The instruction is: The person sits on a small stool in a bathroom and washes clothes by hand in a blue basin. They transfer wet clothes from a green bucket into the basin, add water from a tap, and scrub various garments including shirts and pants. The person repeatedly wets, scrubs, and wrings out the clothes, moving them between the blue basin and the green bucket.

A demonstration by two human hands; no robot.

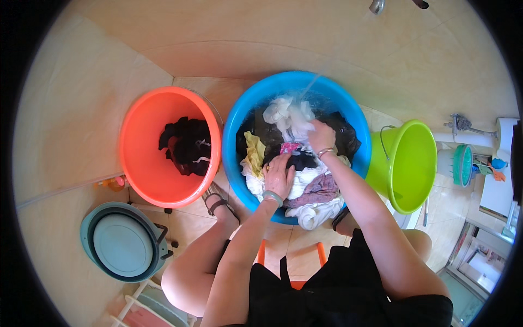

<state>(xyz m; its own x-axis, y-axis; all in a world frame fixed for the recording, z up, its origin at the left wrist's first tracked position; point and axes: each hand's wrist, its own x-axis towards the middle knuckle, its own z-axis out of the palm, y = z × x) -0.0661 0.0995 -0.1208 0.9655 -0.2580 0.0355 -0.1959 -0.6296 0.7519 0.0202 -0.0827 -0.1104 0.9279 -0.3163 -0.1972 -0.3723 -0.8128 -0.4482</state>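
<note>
A large blue basin (231, 147) stands on the floor in front of me, full of wet clothes and water. My right hand (321, 136) is closed on a wet white garment (291, 117) in its far half. My left hand (279, 177) lies on the pile, fingers stretched over a dark cloth (303, 160) beside a small pink patterned piece (289, 147). Around them are a yellow cloth (254, 153), a purple-grey garment (320, 191) and white clothes (313, 215) over the near rim. A thin stream of water (312, 84) splashes in at the back.
An orange bucket (143, 158) holding dark clothes stands left of the basin, a lime-green bucket (417, 163) right. A grey-green collapsible basin (122, 245) sits lower left. The tiled wall carries a metal tap (377, 6). Orange stool legs (321, 253) show between my knees.
</note>
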